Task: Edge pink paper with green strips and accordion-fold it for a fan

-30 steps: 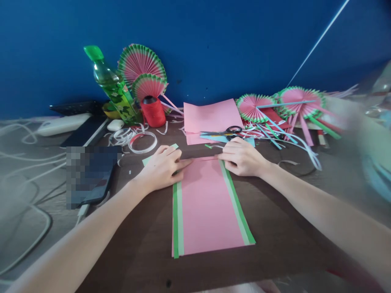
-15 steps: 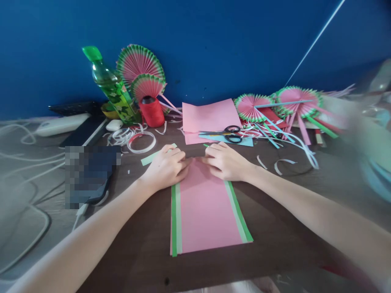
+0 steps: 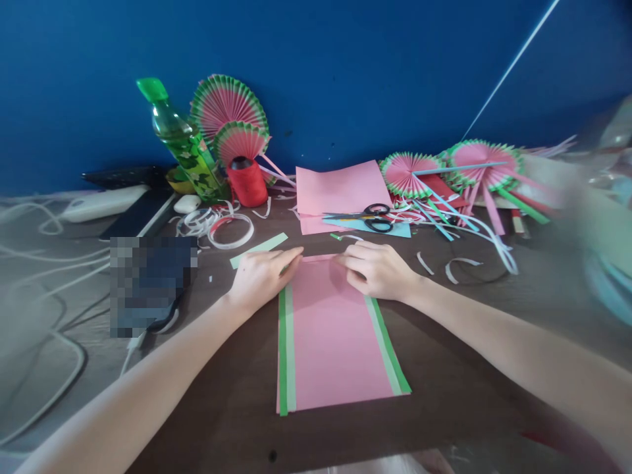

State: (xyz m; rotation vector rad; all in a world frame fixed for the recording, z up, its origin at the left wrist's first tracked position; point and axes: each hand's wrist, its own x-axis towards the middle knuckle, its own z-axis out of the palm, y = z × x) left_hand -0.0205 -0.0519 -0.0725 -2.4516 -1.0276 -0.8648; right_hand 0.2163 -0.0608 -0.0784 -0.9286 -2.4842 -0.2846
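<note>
Your paper (image 3: 338, 349) lies on the bench (image 3: 222, 408); its far fold (image 3: 320, 258) now shows wider between your left hand (image 3: 261, 273) and right hand (image 3: 379, 270), slightly more parted than half a second ago. Its long axis runs near to far, folded end pointing far. The left stretches its fingers at the far left corner; the right curls its fingers onto the fold. I can't tell whether either pinches. Scissors (image 3: 379, 226) lie beyond.
</note>
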